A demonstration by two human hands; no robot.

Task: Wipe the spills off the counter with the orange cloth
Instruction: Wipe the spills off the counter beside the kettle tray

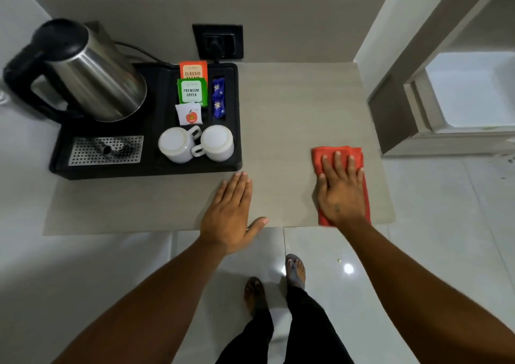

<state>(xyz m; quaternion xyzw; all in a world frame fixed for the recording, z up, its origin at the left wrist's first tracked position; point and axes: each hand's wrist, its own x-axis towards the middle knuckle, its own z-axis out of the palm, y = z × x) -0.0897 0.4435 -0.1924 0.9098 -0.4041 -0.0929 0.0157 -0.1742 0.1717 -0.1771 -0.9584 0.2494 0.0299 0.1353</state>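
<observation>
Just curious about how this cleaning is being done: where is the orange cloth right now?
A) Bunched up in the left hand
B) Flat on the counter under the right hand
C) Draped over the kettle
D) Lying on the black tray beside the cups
B: the orange cloth lies spread on the counter with the right hand pressed flat on it, while the left hand rests bare on the counter.

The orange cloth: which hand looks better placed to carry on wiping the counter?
The right hand, probably. It lies flat on the orange cloth, pressing it to the counter. The left hand rests bare beside the black tray, holding nothing.
</observation>
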